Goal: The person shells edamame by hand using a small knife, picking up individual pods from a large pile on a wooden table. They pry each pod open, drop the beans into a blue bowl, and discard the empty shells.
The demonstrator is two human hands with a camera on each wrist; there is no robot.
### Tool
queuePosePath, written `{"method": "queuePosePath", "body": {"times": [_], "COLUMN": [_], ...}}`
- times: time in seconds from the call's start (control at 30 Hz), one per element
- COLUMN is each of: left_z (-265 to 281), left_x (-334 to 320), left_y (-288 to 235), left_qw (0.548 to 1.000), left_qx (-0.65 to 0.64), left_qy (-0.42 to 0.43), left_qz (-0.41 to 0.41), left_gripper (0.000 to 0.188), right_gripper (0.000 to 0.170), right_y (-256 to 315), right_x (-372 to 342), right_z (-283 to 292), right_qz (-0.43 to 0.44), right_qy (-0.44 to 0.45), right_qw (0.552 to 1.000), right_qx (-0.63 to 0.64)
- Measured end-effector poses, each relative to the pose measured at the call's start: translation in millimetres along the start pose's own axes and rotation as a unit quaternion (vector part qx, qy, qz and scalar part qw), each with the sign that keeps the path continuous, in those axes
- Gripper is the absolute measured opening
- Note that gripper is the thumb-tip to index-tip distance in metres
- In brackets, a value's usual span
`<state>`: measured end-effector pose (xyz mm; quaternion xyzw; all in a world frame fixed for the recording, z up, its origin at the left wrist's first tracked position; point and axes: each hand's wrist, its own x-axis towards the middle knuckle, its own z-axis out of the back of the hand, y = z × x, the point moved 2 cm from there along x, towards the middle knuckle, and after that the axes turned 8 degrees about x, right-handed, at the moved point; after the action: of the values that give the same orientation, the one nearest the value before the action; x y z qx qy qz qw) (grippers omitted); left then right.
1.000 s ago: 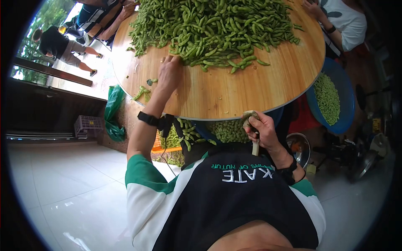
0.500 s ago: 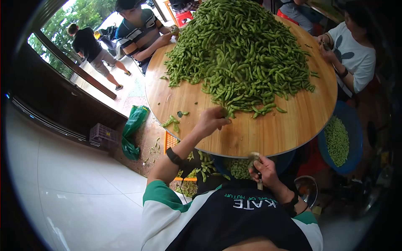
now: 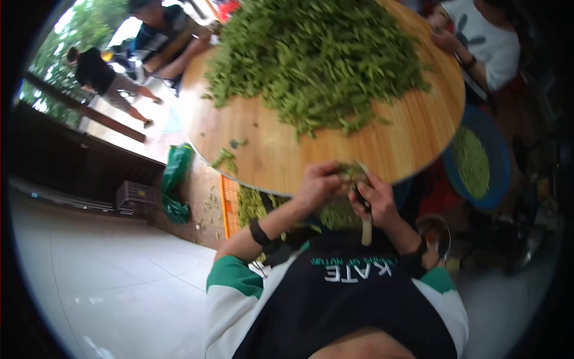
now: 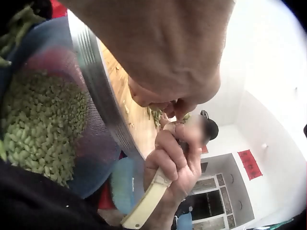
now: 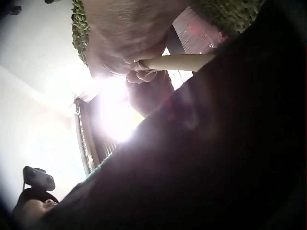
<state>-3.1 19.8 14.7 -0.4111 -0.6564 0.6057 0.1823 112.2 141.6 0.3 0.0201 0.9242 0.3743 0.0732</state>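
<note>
A big heap of green soybean pods covers the far part of the round wooden table. Just over the near table edge, my left hand pinches a green soybean pod, blurred, against my right hand. Curled right fingers grip a tool with a cream handle, which points down toward my shirt; its working end is hidden by the fingers. Below the hands, under the table edge, shelled beans lie in a blue basin.
Another blue basin of shelled beans stands at the right. Left below the table are an orange crate, a green bag and a grey crate. People sit at the table's left and right. Stray pods lie near the left edge.
My left hand has come back from the heap's near edge to meet my right hand, bringing a pod. The right hand stays by the table edge with the cream-handled tool. The head view has shifted.
</note>
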Motion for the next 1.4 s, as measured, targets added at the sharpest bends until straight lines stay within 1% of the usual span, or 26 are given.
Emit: {"method": "queuePosePath", "body": {"times": [0.07,0.13,0.2,0.23,0.3,0.4,0.47,0.5,0.57,0.6,0.7,0.73,0.77,0.8,0.87,0.93,1.0,1.07,1.13,1.2,1.23,1.27,1.3,1.33,1.37,1.4], "left_z": [3,-4,5,5,3,1,0,2,6,8,12,15,15,17,15,17,18,14,12,10,13,13,9,2,-5,-7], "left_x": [0,-5,2,2,0,-4,-5,-3,0,1,1,2,3,5,7,8,10,9,8,9,11,12,10,3,-5,-7], "left_y": [-1,-11,4,6,9,5,5,8,12,11,3,2,3,3,5,5,8,13,13,14,15,13,10,0,-9,-12], "left_qw": [0.997,0.998,0.998,1.000,1.000,1.000,0.997,0.996,0.961,0.961,0.963,0.992,0.996,0.996,0.975,0.974,0.973,0.935,0.943,0.950,0.986,0.962,0.961,0.884,0.755,0.755], "left_qx": [0.066,0.052,0.061,0.017,0.008,0.000,0.029,0.028,0.149,0.148,0.151,0.047,-0.058,-0.058,-0.154,-0.142,-0.132,-0.237,-0.222,-0.207,0.001,0.210,0.211,0.370,0.507,0.508], "left_qy": [0.016,-0.013,0.004,-0.003,-0.006,-0.024,-0.036,-0.037,-0.048,-0.049,-0.031,0.021,0.072,0.070,0.159,0.174,0.190,0.259,0.239,0.223,0.166,0.100,0.103,0.022,-0.063,-0.063], "left_qz": [0.023,0.023,-0.025,-0.001,-0.004,-0.001,-0.069,-0.070,-0.226,-0.226,-0.222,-0.112,0.000,0.000,0.011,0.011,0.013,0.058,0.067,0.077,-0.035,-0.146,-0.144,-0.285,-0.411,-0.409], "left_gripper": [0.015,0.013,0.008,0.005,0.005,0.005,0.007,0.007,0.010,0.010,0.011,0.011,0.011,0.011,0.013,0.014,0.015,0.016,0.014,0.013,0.013,0.014,0.014,0.017,0.020,0.020], "right_gripper": [0.033,0.032,0.033,0.033,0.036,0.034,0.034,0.033,0.033,0.033,0.033,0.033,0.033,0.033,0.035,0.036,0.031,0.030,0.030,0.029,0.029,0.030,0.031,0.031,0.032,0.033], "right_y": [2,0,2,2,-2,-2,-1,-1,-2,-2,0,2,4,5,8,11,13,13,12,8,7,6,5,4,4,4], "right_x": [2,0,-1,0,1,0,1,2,2,3,5,4,3,2,1,1,-2,-3,-2,-2,-2,-2,-3,-4,-4,-3], "right_z": [-1,2,1,-2,1,-1,-4,-6,-6,-7,-5,-5,-5,-5,-4,-3,-2,1,5,12,12,12,12,12,11,10], "right_qz": [0.005,-0.005,-0.020,-0.013,-0.011,-0.007,-0.012,-0.016,0.003,0.022,0.020,0.018,0.002,-0.014,-0.032,-0.047,-0.056,-0.069,-0.083,-0.103,-0.103,-0.110,-0.117,-0.116,-0.121,-0.126], "right_qy": [0.000,0.011,0.005,0.013,0.037,0.016,0.012,0.008,0.011,0.013,0.011,0.012,0.025,0.036,0.045,0.053,0.088,0.095,0.106,0.100,0.099,0.065,0.030,0.028,0.040,0.052], "right_qw": [0.999,0.999,0.999,1.000,0.997,1.000,0.999,0.999,0.999,1.000,1.000,1.000,0.999,0.998,0.997,0.996,0.992,0.990,0.987,0.977,0.977,0.973,0.966,0.966,0.964,0.962], "right_qx": [-0.032,-0.033,-0.027,0.005,0.063,0.026,0.037,0.051,0.032,0.014,-0.009,-0.010,0.022,0.056,0.054,0.051,0.066,0.079,0.090,0.156,0.157,0.192,0.228,0.230,0.235,0.238]}}
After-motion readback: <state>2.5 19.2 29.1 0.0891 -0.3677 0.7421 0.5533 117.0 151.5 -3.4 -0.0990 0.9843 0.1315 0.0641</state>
